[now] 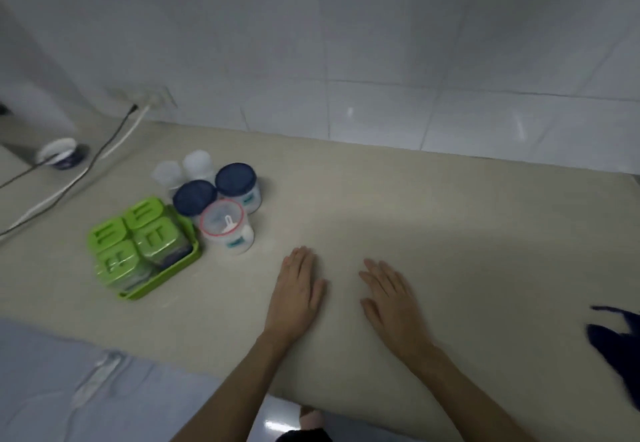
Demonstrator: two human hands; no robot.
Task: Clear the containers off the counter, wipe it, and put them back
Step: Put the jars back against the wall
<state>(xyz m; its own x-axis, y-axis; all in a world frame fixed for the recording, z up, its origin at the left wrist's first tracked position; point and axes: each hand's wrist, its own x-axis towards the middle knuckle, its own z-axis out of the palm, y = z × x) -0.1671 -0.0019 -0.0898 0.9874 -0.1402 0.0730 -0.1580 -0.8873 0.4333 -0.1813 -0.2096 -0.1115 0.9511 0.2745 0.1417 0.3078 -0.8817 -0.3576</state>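
Note:
A green tray [162, 280] with several green-lidded boxes [138, 237] stands on the beige counter [450, 234] at the left. Behind and beside it is a cluster of jars: two with dark blue lids [235, 180], a clear one with a red-rimmed lid [223, 220] and two white ones [197, 163]. My left hand [298, 289] lies flat on the counter, just right of the red-rimmed jar, holding nothing. My right hand [389, 294] rests flat next to it, fingers spread, also empty. A dark blue cloth [616, 348] lies at the right edge.
White tiled wall [381, 61] runs along the back of the counter. A socket with two cables [114, 137] sits at the back left, near a small white and blue tub [60, 154]. The counter's front edge [346, 407] is under my forearms.

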